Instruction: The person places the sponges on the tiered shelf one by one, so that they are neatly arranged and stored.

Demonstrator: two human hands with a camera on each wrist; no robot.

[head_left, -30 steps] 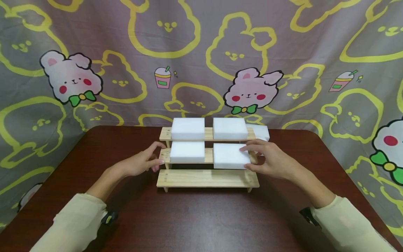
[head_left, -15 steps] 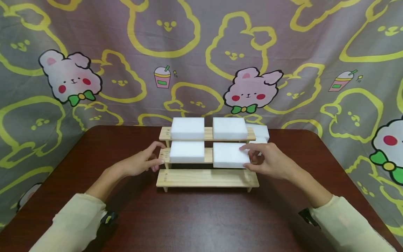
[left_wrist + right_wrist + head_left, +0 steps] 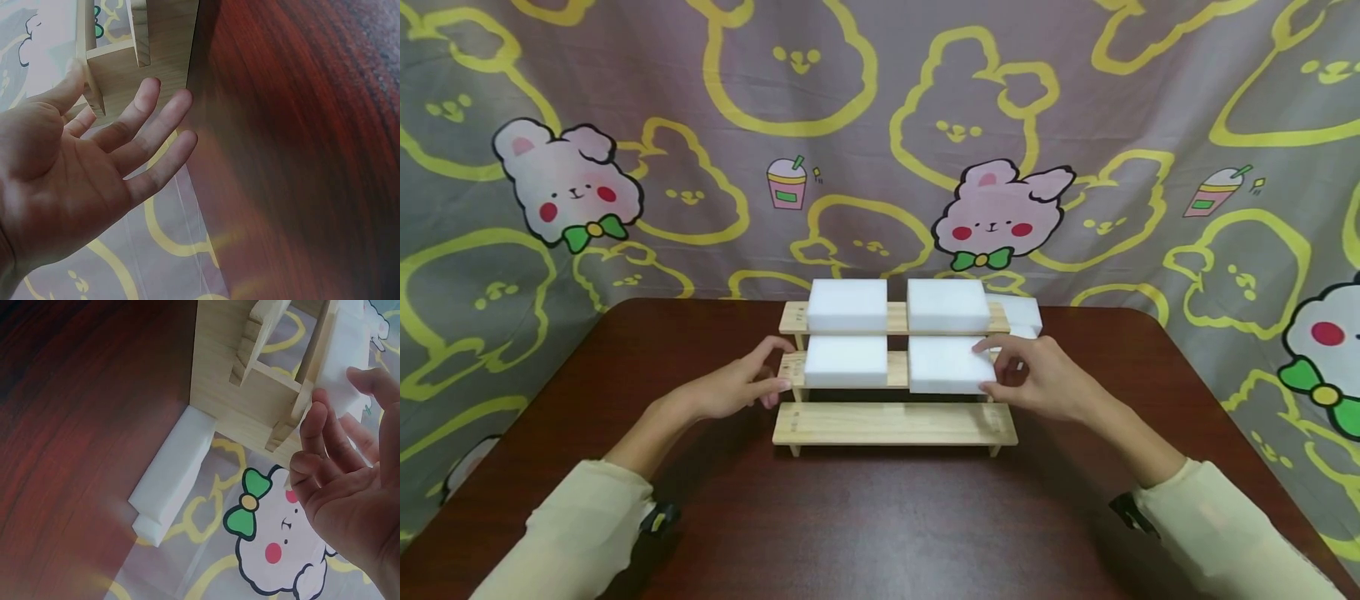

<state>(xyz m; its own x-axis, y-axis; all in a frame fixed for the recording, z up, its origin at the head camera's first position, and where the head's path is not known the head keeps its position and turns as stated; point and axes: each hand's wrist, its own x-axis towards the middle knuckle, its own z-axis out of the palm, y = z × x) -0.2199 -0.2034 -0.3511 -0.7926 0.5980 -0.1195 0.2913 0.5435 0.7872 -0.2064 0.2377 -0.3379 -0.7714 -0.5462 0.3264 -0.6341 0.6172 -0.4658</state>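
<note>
The right hand (image 3: 1047,379) pinches a white block (image 3: 947,367) at the right end of the middle wooden shelf (image 3: 897,372); the left hand (image 3: 724,390) pinches that shelf's left end.

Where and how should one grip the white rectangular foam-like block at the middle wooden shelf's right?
Probably pinch the white block at its right end, from the right, where the right hand is: this end faces outward, while the pale wooden top shelf rises close behind.

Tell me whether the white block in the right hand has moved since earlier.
Yes, back toward the top shelf: earlier the white block nearly met the back edge of the bottom shelf in the head view; now a gap shows.
</note>
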